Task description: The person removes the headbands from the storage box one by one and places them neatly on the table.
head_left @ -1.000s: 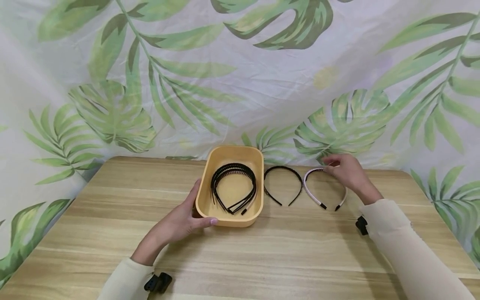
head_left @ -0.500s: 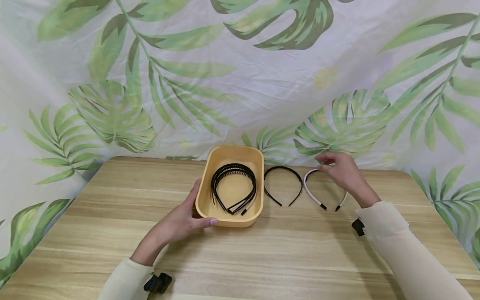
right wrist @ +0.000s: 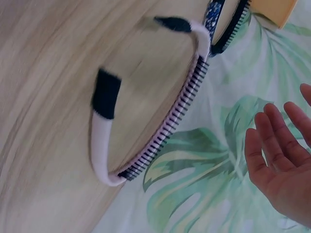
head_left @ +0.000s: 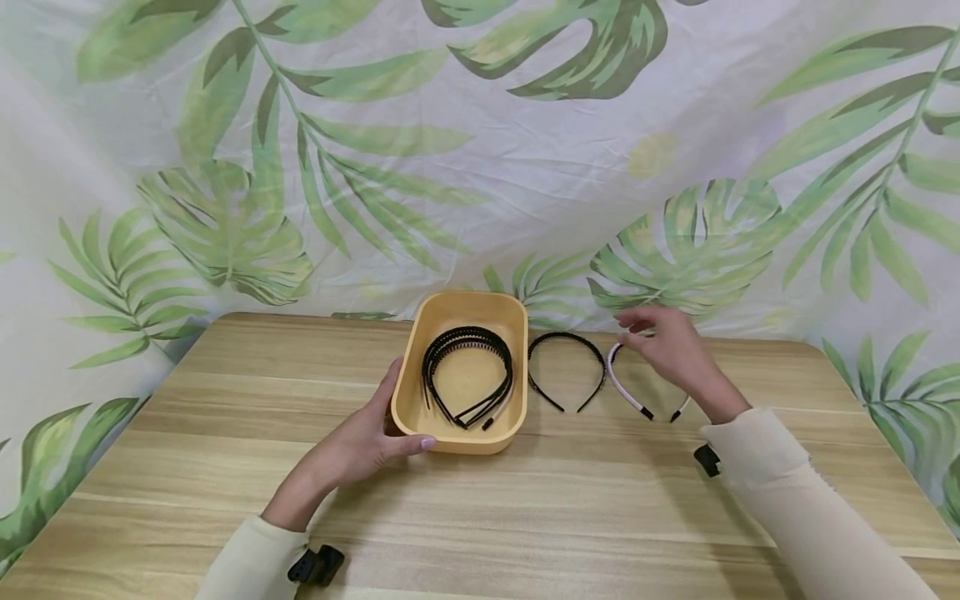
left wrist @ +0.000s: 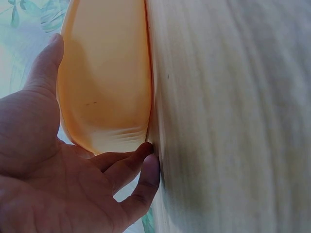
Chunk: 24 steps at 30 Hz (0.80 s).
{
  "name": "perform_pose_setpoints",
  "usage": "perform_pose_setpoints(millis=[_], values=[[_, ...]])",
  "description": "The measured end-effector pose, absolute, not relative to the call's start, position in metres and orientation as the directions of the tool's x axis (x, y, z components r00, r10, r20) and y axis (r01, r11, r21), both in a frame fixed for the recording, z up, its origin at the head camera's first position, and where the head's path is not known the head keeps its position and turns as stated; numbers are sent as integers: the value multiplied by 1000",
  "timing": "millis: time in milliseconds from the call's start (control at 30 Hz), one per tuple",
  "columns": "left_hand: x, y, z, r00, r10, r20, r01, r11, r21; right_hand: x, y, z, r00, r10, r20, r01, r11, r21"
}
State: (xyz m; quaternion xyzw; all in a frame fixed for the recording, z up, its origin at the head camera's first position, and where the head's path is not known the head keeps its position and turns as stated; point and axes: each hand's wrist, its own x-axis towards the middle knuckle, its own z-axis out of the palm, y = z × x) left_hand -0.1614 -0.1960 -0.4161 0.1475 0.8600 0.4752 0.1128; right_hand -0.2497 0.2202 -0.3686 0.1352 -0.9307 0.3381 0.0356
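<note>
My left hand (head_left: 363, 437) holds the near-left corner of a yellow plastic box (head_left: 517, 379). Its thumb lies along the front, and the fingers are partly hidden at the left side. Inside the box, several black headbands (head_left: 495, 342) with combed teeth lie nested, with a pinkish one among them. My right hand (head_left: 667, 342) hovers over the back of a pale lilac headband (head_left: 626, 390) and hides part of it. In the right wrist view the fingers (right wrist: 269, 141) are loose, hold nothing and stand apart from that headband. Between it and the box lies a black headband (head_left: 566, 336) with a glittery surface.
The wooden table (head_left: 480, 533) carries everything. A leaf-printed cloth (head_left: 525, 167) hangs right behind its back edge. The box stands close to that edge, left of the two loose headbands. Small black devices (head_left: 318, 567) are worn at both cuffs.
My right hand has drifted left above the lilac headband, covering more of its right side. My left hand, the box and the headbands have stayed in place.
</note>
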Motion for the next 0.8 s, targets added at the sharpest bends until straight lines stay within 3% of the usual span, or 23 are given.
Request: perform_pose_setpoints(millis=[800], values=[[-161,-196,-416,-931,362,-48,151,500,853,-246,166,-380,-931,-284,231,-361,614,-702]])
